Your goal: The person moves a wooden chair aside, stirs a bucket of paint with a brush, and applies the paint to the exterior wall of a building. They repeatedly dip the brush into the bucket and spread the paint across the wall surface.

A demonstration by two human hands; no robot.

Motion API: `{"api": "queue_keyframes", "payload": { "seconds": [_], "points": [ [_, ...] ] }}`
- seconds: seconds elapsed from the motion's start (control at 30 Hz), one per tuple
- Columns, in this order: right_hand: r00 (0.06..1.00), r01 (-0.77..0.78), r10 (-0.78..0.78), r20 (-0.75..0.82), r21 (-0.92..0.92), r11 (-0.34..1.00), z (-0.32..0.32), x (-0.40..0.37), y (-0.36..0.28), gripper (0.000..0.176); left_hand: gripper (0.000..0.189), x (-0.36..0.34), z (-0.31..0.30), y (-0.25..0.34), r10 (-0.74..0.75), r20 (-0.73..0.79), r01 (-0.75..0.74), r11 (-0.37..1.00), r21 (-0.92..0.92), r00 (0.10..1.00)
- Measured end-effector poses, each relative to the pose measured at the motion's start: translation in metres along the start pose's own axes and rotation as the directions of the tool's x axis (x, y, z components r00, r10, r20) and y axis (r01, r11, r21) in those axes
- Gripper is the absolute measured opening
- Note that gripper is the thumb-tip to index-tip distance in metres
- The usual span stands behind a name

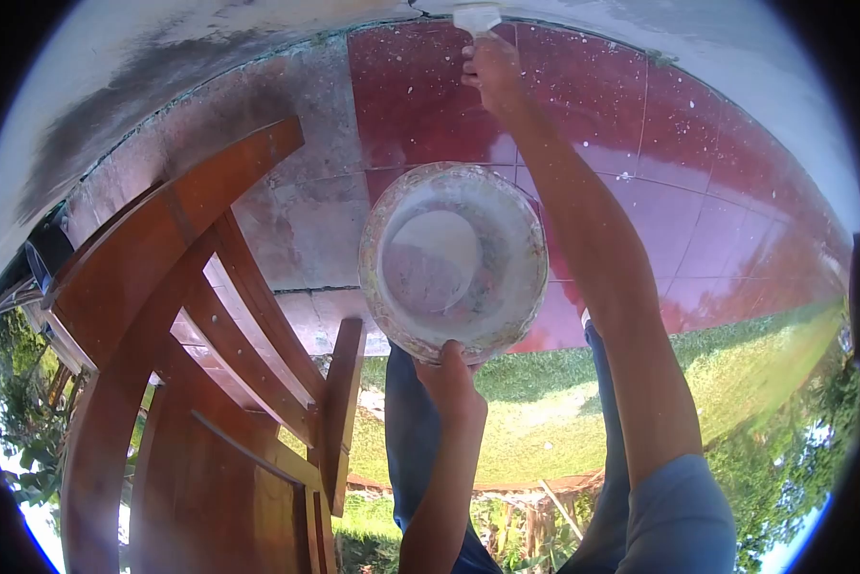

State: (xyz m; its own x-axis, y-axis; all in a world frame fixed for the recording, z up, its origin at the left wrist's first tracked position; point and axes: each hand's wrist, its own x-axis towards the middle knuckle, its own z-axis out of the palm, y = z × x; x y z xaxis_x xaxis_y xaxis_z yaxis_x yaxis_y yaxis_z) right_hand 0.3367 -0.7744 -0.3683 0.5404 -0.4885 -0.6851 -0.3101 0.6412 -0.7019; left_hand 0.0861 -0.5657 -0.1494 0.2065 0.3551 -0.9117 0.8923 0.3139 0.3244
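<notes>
My left hand grips the near rim of a round plastic bucket, thumb over the edge. The bucket's inside is smeared with white and brownish paint, and a pool of whitish paint lies at the bottom. My right arm stretches far forward. Its hand is closed around a flat white paintbrush, whose wide end is at the foot of the white wall. The handle is hidden in my fingers.
Red floor tiles with white specks lie ahead and to the right. Greyish tiles are on the left, where a brown wooden bench stands close by. Grass is behind the tiled floor. My legs are below the bucket.
</notes>
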Motion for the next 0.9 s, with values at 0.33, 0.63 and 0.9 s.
{"api": "queue_keyframes", "payload": {
  "seconds": [0.33,0.63,0.9],
  "points": [
    [0.831,0.361,-0.332,0.447,-0.886,-0.289,-0.217,0.091,-0.104,0.041,0.069,0.010,0.002,-0.003,0.066,-0.004,-0.065,0.996,0.056,0.998],
    [0.832,0.204,-0.517,-0.200,-0.757,0.620,-0.323,0.175,-0.027,0.021,0.065,0.006,0.005,0.009,0.071,-0.062,-0.071,0.997,0.004,0.995],
    [0.980,0.193,-0.160,0.116,-0.376,0.906,-0.015,0.032,0.048,0.031,0.069,0.013,0.000,0.005,0.054,-0.021,-0.053,0.998,0.042,0.998]
  ]
}}
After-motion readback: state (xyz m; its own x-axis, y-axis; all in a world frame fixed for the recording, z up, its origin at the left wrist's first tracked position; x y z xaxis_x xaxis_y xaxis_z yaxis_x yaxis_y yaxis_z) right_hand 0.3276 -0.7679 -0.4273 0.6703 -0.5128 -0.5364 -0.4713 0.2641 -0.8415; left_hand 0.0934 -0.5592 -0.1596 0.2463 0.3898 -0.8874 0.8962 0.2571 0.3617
